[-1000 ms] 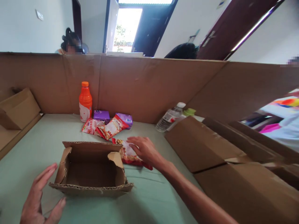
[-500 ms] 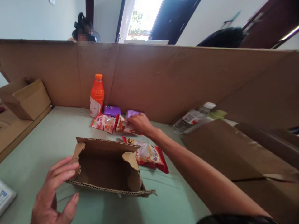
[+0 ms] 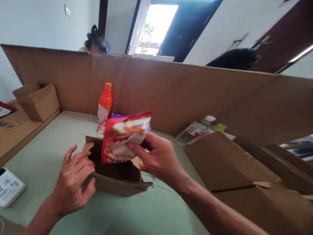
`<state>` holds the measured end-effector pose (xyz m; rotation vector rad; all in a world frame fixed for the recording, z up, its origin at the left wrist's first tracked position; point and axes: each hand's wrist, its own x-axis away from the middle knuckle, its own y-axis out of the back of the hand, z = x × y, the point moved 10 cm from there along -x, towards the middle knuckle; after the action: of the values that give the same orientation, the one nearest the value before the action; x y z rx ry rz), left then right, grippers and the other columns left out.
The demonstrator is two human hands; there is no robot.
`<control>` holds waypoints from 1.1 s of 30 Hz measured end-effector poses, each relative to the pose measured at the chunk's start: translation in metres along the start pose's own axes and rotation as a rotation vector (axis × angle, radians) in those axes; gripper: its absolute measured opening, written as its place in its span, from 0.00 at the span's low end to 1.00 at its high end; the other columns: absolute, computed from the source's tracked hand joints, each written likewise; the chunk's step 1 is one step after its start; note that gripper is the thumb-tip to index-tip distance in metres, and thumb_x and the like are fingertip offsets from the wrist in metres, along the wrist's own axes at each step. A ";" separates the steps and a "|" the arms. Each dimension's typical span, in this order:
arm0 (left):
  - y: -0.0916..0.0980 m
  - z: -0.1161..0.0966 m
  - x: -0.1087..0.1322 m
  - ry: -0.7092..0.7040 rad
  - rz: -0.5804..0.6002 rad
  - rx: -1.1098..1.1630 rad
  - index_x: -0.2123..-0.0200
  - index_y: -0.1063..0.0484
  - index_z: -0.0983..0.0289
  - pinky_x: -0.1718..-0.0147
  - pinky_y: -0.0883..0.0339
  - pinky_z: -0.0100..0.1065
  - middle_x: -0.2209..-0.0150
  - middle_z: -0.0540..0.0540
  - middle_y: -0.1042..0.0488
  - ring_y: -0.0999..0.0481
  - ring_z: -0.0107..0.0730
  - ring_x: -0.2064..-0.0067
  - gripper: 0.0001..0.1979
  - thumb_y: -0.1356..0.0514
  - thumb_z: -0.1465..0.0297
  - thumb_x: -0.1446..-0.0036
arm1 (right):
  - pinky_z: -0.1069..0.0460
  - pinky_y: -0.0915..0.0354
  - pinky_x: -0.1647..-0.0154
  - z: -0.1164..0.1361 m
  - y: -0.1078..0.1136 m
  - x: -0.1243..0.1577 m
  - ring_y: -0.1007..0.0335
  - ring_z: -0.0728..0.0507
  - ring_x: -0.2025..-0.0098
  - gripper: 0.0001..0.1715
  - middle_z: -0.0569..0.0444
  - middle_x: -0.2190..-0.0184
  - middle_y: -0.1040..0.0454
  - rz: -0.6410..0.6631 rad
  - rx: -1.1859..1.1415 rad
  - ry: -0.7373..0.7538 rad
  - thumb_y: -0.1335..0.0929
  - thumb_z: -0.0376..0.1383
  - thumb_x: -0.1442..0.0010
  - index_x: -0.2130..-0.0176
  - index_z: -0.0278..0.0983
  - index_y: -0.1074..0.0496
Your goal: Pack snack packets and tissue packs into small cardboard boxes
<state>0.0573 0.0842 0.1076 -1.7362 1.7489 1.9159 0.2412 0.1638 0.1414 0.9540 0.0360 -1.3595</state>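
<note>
Above the open cardboard box (image 3: 117,186), my right hand (image 3: 158,158) pinches a red and white snack packet (image 3: 124,137) by its right side. The packet is tilted and hides part of the box's inside. My left hand (image 3: 75,181) is at the box's left end, its fingers apart and curved around the corner; whether they touch the cardboard is hard to tell. Behind my right hand, a second red snack packet (image 3: 143,164) shows only in a small part. A pink packet (image 3: 101,127) and a purple pack (image 3: 117,115) peek out behind the held packet.
An orange drink bottle (image 3: 105,102) stands near the cardboard wall (image 3: 166,88). A clear plastic bottle (image 3: 195,130) leans at the right beside cardboard pieces (image 3: 220,160). To the left are a small carton (image 3: 45,102) and a white device (image 3: 11,187). A person (image 3: 95,40) is beyond the wall.
My right hand has lifted the snack packet from the back of the table and brought it nearer, over the box. My left hand has moved slightly right and up along the box's left end.
</note>
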 end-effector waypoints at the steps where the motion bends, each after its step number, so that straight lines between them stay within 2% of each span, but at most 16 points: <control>1: 0.001 -0.001 0.000 0.008 -0.012 -0.014 0.63 0.32 0.60 0.36 0.47 0.61 0.65 0.51 0.21 0.24 0.43 0.49 0.09 0.42 0.79 0.45 | 0.53 0.33 0.68 -0.001 -0.017 0.004 0.27 0.46 0.68 0.07 0.54 0.68 0.22 0.110 0.106 0.008 0.34 0.36 0.37 0.64 0.37 0.26; 4: 0.003 -0.001 0.003 0.037 -0.040 -0.050 0.63 0.31 0.60 0.37 0.45 0.60 0.63 0.52 0.22 0.24 0.42 0.51 0.08 0.42 0.78 0.44 | 0.53 0.37 0.69 -0.012 -0.060 0.017 0.26 0.45 0.69 0.07 0.51 0.69 0.22 0.455 0.511 0.019 0.34 0.31 0.40 0.69 0.36 0.26; 7: 0.001 -0.001 0.004 0.034 -0.046 -0.052 0.63 0.30 0.61 0.37 0.44 0.58 0.61 0.54 0.22 0.25 0.42 0.50 0.07 0.42 0.78 0.44 | 0.52 0.37 0.68 -0.021 -0.096 0.030 0.22 0.42 0.65 0.11 0.46 0.63 0.19 0.777 0.755 0.029 0.35 0.27 0.39 0.63 0.35 0.22; 9: -0.002 -0.001 0.004 0.018 -0.048 -0.033 0.64 0.30 0.61 0.38 0.41 0.55 0.61 0.54 0.22 0.25 0.41 0.50 0.08 0.42 0.79 0.45 | 0.51 0.36 0.67 -0.020 -0.117 0.033 0.21 0.39 0.62 0.14 0.42 0.61 0.18 0.919 0.791 0.048 0.37 0.27 0.36 0.59 0.33 0.21; 11: -0.003 -0.002 0.003 -0.002 -0.055 -0.019 0.64 0.31 0.62 0.39 0.39 0.53 0.62 0.54 0.23 0.25 0.41 0.51 0.08 0.41 0.79 0.45 | 0.52 0.35 0.66 -0.019 -0.134 0.034 0.20 0.38 0.61 0.13 0.42 0.62 0.18 1.037 0.759 0.069 0.35 0.28 0.36 0.60 0.32 0.20; 13: -0.004 -0.002 0.003 -0.022 -0.049 0.002 0.63 0.31 0.62 0.40 0.37 0.52 0.62 0.55 0.23 0.26 0.41 0.50 0.08 0.41 0.80 0.45 | 0.52 0.35 0.66 -0.016 -0.139 0.034 0.20 0.40 0.61 0.10 0.46 0.62 0.17 1.102 0.664 0.099 0.32 0.31 0.37 0.61 0.34 0.20; 15: -0.004 -0.001 0.005 -0.027 -0.041 0.016 0.61 0.31 0.62 0.42 0.33 0.49 0.58 0.57 0.24 0.26 0.42 0.48 0.09 0.42 0.80 0.44 | 0.52 0.32 0.61 -0.011 -0.122 0.028 0.21 0.41 0.58 0.10 0.49 0.59 0.17 1.009 0.518 0.117 0.31 0.33 0.37 0.57 0.37 0.20; 16: -0.003 0.001 0.008 -0.015 -0.037 0.015 0.59 0.30 0.62 0.43 0.32 0.47 0.53 0.59 0.26 0.27 0.42 0.46 0.10 0.42 0.80 0.43 | 0.52 0.31 0.58 -0.009 -0.102 0.023 0.21 0.41 0.56 0.11 0.50 0.57 0.18 0.884 0.438 0.106 0.32 0.33 0.36 0.55 0.38 0.21; 18: 0.000 0.008 0.016 0.033 -0.060 0.008 0.51 0.31 0.63 0.43 0.30 0.44 0.43 0.63 0.32 0.29 0.43 0.42 0.15 0.42 0.78 0.41 | 0.53 0.30 0.59 -0.012 -0.048 0.020 0.21 0.44 0.58 0.13 0.51 0.57 0.18 0.567 0.297 0.045 0.35 0.34 0.34 0.54 0.37 0.22; 20: 0.002 0.021 0.028 0.124 -0.093 0.032 0.42 0.35 0.62 0.41 0.32 0.44 0.37 0.65 0.36 0.31 0.44 0.38 0.22 0.40 0.76 0.40 | 0.54 0.29 0.63 -0.021 0.003 0.037 0.21 0.46 0.63 0.13 0.52 0.61 0.18 0.322 0.228 -0.017 0.36 0.37 0.31 0.56 0.38 0.22; 22: -0.003 0.039 0.040 0.256 -0.097 0.111 0.37 0.40 0.61 0.39 0.34 0.45 0.38 0.64 0.35 0.32 0.44 0.37 0.27 0.39 0.71 0.38 | 0.53 0.27 0.60 -0.032 0.030 0.066 0.20 0.45 0.60 0.14 0.51 0.59 0.18 0.212 0.212 -0.031 0.35 0.41 0.31 0.55 0.39 0.22; 24: -0.016 0.054 0.050 0.375 -0.061 0.197 0.36 0.41 0.59 0.39 0.33 0.44 0.40 0.62 0.32 0.30 0.43 0.39 0.28 0.39 0.68 0.37 | 0.48 0.28 0.47 -0.043 0.032 0.093 0.24 0.40 0.47 0.22 0.47 0.48 0.21 0.171 0.225 -0.010 0.32 0.47 0.34 0.46 0.40 0.26; 26: -0.025 0.063 0.053 0.430 -0.043 0.240 0.37 0.40 0.58 0.41 0.33 0.43 0.43 0.59 0.28 0.27 0.42 0.41 0.26 0.40 0.66 0.37 | 0.40 0.33 0.39 -0.055 0.017 0.111 0.33 0.35 0.37 0.37 0.42 0.38 0.30 0.157 0.237 0.007 0.31 0.53 0.36 0.36 0.39 0.35; 27: -0.027 0.065 0.052 0.441 -0.047 0.237 0.38 0.38 0.58 0.41 0.33 0.44 0.45 0.59 0.26 0.27 0.41 0.42 0.25 0.40 0.65 0.36 | 0.37 0.35 0.37 -0.060 0.006 0.116 0.35 0.33 0.35 0.40 0.41 0.36 0.32 0.152 0.242 0.007 0.31 0.54 0.37 0.33 0.39 0.38; 30: -0.024 0.070 0.048 0.499 -0.095 0.158 0.43 0.32 0.60 0.45 0.29 0.43 0.51 0.57 0.22 0.23 0.40 0.47 0.19 0.41 0.63 0.36 | 0.33 0.38 0.36 -0.072 -0.020 0.118 0.36 0.33 0.35 0.33 0.42 0.38 0.30 0.102 0.227 -0.021 0.34 0.50 0.33 0.35 0.40 0.36; 33: -0.015 0.069 0.048 0.561 -0.141 0.045 0.48 0.27 0.60 0.55 0.25 0.39 0.58 0.54 0.20 0.20 0.38 0.57 0.17 0.41 0.60 0.36 | 0.35 0.34 0.39 -0.080 -0.025 0.118 0.33 0.34 0.38 0.30 0.43 0.41 0.28 -0.002 0.161 -0.094 0.34 0.48 0.32 0.36 0.41 0.36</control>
<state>0.0023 0.1089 0.0470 -2.4734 1.7163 1.4057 0.2909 0.1187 0.0135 1.0229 -0.1461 -1.4232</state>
